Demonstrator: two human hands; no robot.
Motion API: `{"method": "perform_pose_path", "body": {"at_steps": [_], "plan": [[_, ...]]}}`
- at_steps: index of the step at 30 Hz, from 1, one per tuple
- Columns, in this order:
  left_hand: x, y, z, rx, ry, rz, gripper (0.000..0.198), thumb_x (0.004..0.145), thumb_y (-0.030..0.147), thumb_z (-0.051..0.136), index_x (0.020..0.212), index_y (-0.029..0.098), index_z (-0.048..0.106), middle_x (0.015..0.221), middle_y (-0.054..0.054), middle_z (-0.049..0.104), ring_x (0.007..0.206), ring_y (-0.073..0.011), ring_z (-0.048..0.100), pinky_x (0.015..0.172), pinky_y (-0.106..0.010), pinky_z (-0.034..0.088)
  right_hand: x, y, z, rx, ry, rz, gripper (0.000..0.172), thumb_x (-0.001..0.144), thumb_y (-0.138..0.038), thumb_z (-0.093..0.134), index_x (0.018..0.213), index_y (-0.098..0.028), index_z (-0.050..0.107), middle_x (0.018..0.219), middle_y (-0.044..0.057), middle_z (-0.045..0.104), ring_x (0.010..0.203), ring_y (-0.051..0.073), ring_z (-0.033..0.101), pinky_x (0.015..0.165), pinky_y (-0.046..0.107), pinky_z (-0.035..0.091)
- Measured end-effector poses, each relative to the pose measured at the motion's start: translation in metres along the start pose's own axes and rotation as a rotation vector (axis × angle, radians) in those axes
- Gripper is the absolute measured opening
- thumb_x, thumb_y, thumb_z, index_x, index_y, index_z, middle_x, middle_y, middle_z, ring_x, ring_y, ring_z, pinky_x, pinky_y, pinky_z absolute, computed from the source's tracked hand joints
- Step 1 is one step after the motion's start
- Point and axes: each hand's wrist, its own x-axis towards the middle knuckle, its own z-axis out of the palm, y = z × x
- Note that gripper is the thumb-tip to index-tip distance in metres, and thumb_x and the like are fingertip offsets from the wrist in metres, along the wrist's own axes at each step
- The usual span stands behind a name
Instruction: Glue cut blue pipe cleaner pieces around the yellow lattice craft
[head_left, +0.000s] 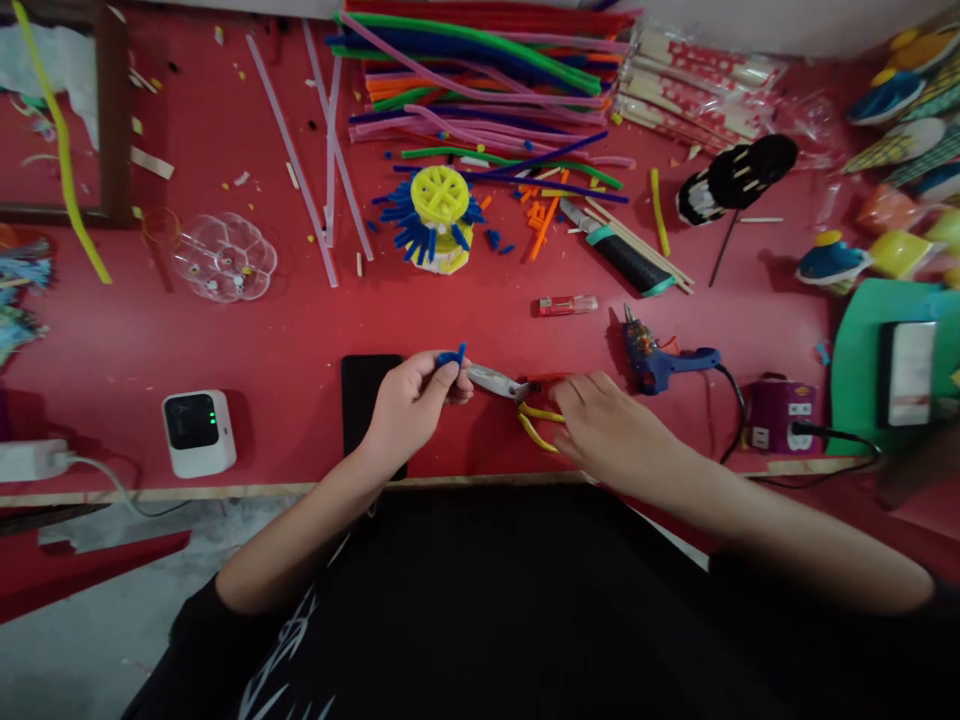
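My left hand pinches a short blue pipe-cleaner piece near the table's front edge, beside a black phone. My right hand grips the yellow handles of scissors, whose blades point left toward the blue piece and almost touch it. Farther back stands a yellow wheel-shaped craft stuck with several blue pieces.
A blue glue gun, a red lighter, a utility knife and a purple power strip lie on the red table. Coloured pipe cleaners are heaped at the back. A white device and clear tray sit left.
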Motion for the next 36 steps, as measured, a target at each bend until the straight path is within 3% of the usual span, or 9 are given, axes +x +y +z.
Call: {"method": "perform_pose_path", "body": {"at_steps": [4,8,10,13,17,28,36], "plan": [[-0.002,0.004,0.0,0.188,0.043,0.116,0.014,0.092,0.024,0.059,0.084,0.018,0.07,0.075,-0.002,0.072,0.069,-0.0133,0.068,0.075,-0.026,0.059,-0.013,0.003,0.025,-0.061,-0.018,0.113,0.024,0.079,-0.007,0.049,0.096,-0.009,0.066,0.095,0.021,0.069,0.087,0.032,0.062,0.078,0.043,0.048],[-0.004,0.002,0.001,0.324,0.073,0.222,0.014,0.093,0.024,0.058,0.088,0.02,0.07,0.076,-0.002,0.074,0.072,-0.0146,0.07,0.076,-0.026,0.057,-0.009,0.013,0.036,0.003,0.018,0.174,0.014,0.08,-0.015,0.053,0.087,-0.015,0.065,0.082,0.015,0.069,0.074,0.027,0.064,0.064,0.035,0.045],[-0.006,0.0,0.0,0.358,0.089,0.249,0.014,0.094,0.025,0.057,0.089,0.02,0.07,0.077,-0.002,0.075,0.073,-0.015,0.071,0.075,-0.027,0.056,-0.009,0.019,0.036,0.032,0.033,0.209,0.013,0.085,-0.025,0.054,0.086,-0.016,0.064,0.077,0.013,0.069,0.067,0.025,0.064,0.057,0.032,0.042],[-0.009,0.001,-0.002,0.395,0.116,0.277,0.013,0.093,0.024,0.058,0.09,0.02,0.071,0.077,-0.002,0.075,0.072,-0.0155,0.071,0.073,-0.027,0.055,-0.011,0.022,0.029,0.099,0.092,0.239,0.029,0.092,-0.042,0.051,0.091,-0.016,0.062,0.078,0.012,0.069,0.067,0.025,0.067,0.055,0.031,0.041],[-0.012,0.006,-0.003,0.454,0.13,0.302,0.013,0.092,0.023,0.059,0.093,0.021,0.072,0.079,-0.003,0.077,0.076,-0.0172,0.072,0.074,-0.027,0.053,-0.015,0.015,0.016,0.234,0.204,0.136,0.046,0.092,-0.057,0.048,0.105,-0.015,0.062,0.088,0.013,0.071,0.073,0.026,0.07,0.057,0.031,0.044],[-0.013,0.007,0.0,0.432,0.135,0.312,0.013,0.092,0.023,0.06,0.092,0.021,0.073,0.079,-0.003,0.077,0.075,-0.0173,0.071,0.075,-0.027,0.052,-0.016,0.013,0.017,0.209,0.228,0.141,0.05,0.093,-0.059,0.044,0.105,-0.015,0.064,0.084,0.013,0.073,0.07,0.025,0.07,0.057,0.031,0.042],[-0.012,0.004,0.004,0.507,0.07,0.352,0.017,0.095,0.023,0.055,0.097,0.02,0.071,0.079,-0.003,0.077,0.075,-0.0163,0.071,0.074,-0.027,0.053,-0.017,0.014,0.017,0.163,0.226,0.118,0.055,0.095,-0.062,0.041,0.099,-0.013,0.066,0.083,0.014,0.072,0.071,0.026,0.071,0.056,0.031,0.041]]}}
